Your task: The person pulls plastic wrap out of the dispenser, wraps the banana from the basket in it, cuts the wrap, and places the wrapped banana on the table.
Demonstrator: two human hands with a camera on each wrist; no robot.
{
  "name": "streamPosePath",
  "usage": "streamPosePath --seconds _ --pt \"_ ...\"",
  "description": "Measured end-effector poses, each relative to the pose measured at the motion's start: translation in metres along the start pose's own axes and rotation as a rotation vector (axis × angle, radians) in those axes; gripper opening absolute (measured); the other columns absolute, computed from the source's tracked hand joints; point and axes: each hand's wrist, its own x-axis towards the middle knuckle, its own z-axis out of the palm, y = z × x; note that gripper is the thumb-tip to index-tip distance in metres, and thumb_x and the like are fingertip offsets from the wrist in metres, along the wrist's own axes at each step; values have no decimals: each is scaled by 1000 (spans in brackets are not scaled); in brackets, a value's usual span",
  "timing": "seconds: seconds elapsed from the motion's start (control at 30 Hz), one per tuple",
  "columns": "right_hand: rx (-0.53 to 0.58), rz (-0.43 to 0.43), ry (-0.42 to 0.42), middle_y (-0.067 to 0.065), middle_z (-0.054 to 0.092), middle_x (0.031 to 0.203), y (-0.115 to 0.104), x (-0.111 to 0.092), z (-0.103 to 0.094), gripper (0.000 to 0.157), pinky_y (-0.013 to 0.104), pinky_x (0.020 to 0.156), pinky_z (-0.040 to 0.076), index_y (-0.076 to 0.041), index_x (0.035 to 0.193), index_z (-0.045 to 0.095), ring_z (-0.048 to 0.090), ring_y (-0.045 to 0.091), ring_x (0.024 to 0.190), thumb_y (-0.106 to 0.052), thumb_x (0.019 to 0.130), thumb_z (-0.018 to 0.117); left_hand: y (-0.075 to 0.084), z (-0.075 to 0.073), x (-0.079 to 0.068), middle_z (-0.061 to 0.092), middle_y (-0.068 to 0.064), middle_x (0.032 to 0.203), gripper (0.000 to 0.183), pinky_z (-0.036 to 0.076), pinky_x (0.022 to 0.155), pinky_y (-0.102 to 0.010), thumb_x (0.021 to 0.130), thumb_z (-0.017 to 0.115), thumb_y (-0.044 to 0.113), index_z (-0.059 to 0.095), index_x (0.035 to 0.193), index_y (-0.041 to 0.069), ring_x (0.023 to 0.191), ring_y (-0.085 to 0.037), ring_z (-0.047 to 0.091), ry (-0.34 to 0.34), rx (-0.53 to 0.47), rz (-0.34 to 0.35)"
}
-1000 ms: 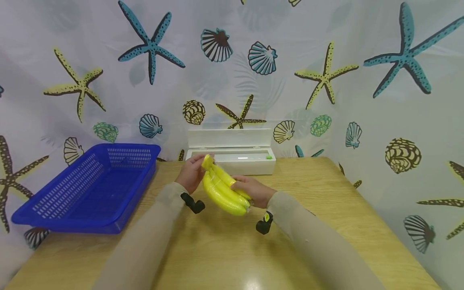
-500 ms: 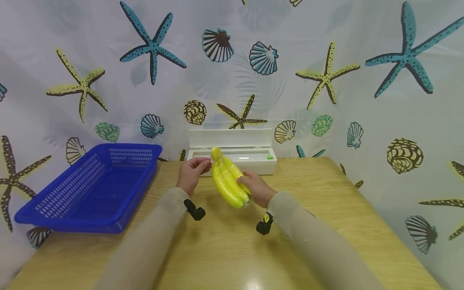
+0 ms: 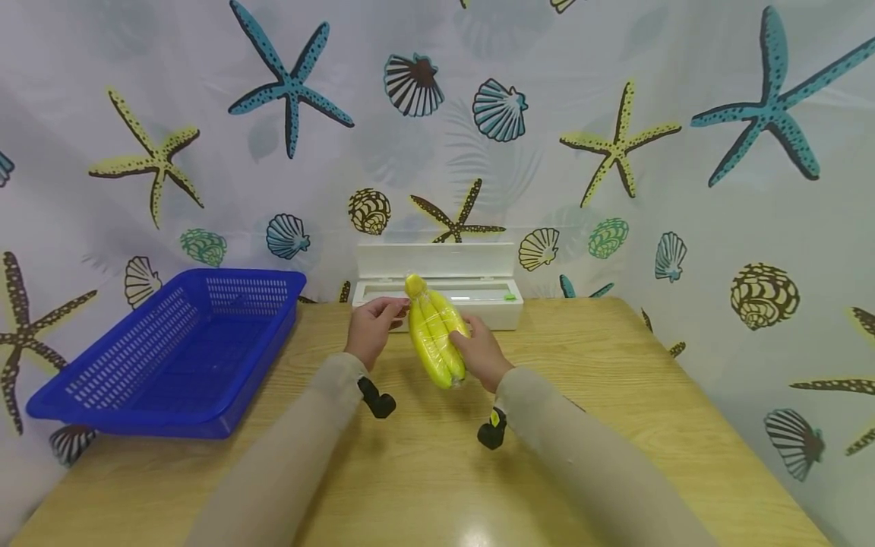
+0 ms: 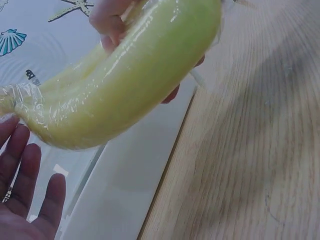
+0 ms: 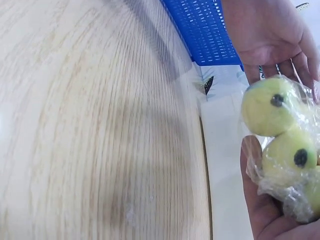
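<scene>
A bunch of yellow bananas, wrapped in clear plastic film, is held up above the table with its stem end pointing away and left. My right hand grips the bunch from the right side, thumb over the front. At the stem end, my left hand pinches the edge of the film between thumb and forefinger. Its other fingers are spread below the stem in the left wrist view. Crumpled film gathers around the dark banana tips in the right wrist view.
Behind the hands stands a white plastic-wrap dispenser box, its lid raised and a green slider at its right. A blue perforated basket sits at the left. A shell-patterned curtain encloses the wooden table.
The left hand has moved from the stem to the film beside it. The right hand has turned the bunch more upright and shifted it slightly away.
</scene>
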Motion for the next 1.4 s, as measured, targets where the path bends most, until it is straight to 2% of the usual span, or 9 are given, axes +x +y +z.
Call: streamPosePath --seconds 0.17,0.33,0.63,0.77,0.83,0.93,1.03,1.13,1.4 --pt "-3 5 -19 17 58 130 1 0 -3 53 30 79 58 -12 152 36 64 21 102 -20 101 50 -5 -5 4 68 -11 122 27 55 102 -39 102 59 22 68 119 3 110 -19 65 -79 -73 -50" --pt "22 1 -46 18 57 133 1 0 -3 55 31 81 59 -12 152 35 64 22 104 -19 101 51 -5 -8 2 70 -5 112 22 53 104 -41 98 67 22 70 110 4 103 -13 66 -92 -140 -77" --pt "5 -13 -41 17 60 129 5 1 -3 51 32 79 60 -14 149 38 66 22 102 -19 101 52 -3 -5 2 70 5 95 29 52 101 -43 97 67 29 72 110 3 96 -14 62 -55 -59 -66" --pt "-8 -21 -65 17 60 127 4 0 -2 52 32 77 60 -14 149 38 66 22 99 -18 100 53 -2 -6 3 67 4 92 25 55 95 -37 95 71 25 69 103 2 92 -13 62 -52 -56 -60" --pt "-5 -29 -88 17 61 126 4 0 -2 52 31 76 60 -14 150 37 66 20 96 -17 100 52 -3 -7 4 64 3 96 25 55 89 -31 93 72 23 65 107 3 91 -12 61 -48 -59 -53" --pt "17 -31 -127 18 61 123 2 -3 -1 51 31 74 60 -13 149 37 67 19 92 -15 100 51 -4 -8 5 65 -2 112 33 56 90 -27 94 71 21 61 124 9 101 -12 63 -84 -52 -39" --pt "30 -29 -150 18 62 120 1 -5 0 50 31 72 60 -13 149 37 67 19 89 -15 101 50 -5 -9 5 63 -9 132 44 55 100 -33 99 65 22 55 140 12 118 -19 64 -179 -43 -43" --pt "26 -35 -146 18 63 118 1 -6 2 50 30 71 59 -12 148 37 67 18 86 -15 101 50 -5 -10 4 60 -12 141 45 51 107 -39 102 60 23 52 144 9 127 -26 62 -245 -66 -70" --pt "76 -26 -161 22 60 126 0 -8 8 50 33 74 61 -12 151 31 68 19 90 -16 103 48 -3 -8 5 58 -18 143 52 56 97 -29 100 61 14 45 150 11 122 -21 64 -185 -254 -114"
